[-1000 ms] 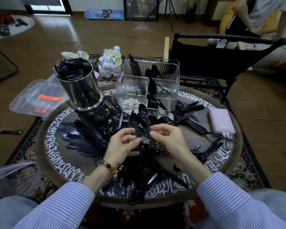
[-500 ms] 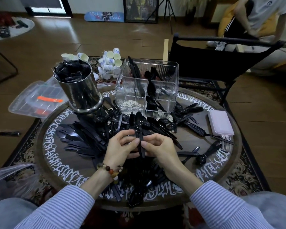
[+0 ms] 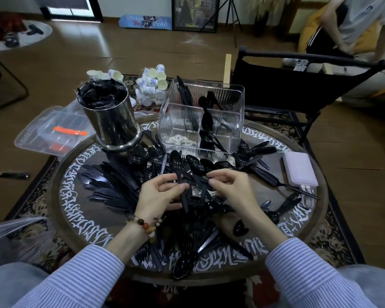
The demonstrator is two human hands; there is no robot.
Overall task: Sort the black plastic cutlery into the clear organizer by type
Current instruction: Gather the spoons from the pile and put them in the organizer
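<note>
- My left hand [image 3: 162,194] pinches a black spoon [image 3: 178,174], bowl pointing toward the clear organizer [image 3: 200,121] just beyond.
- My right hand [image 3: 229,185], equally near, pinches cutlery from the desk [image 3: 76,221] pile.

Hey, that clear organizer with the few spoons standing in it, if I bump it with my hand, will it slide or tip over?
The clear organizer looks like thin plastic and holds only a few pieces, so it is probably light and would likely slide on the smooth tabletop. Its base looks wide for its height, so tipping seems unlikely. The spoons leaning inside may rattle or shift.
</note>
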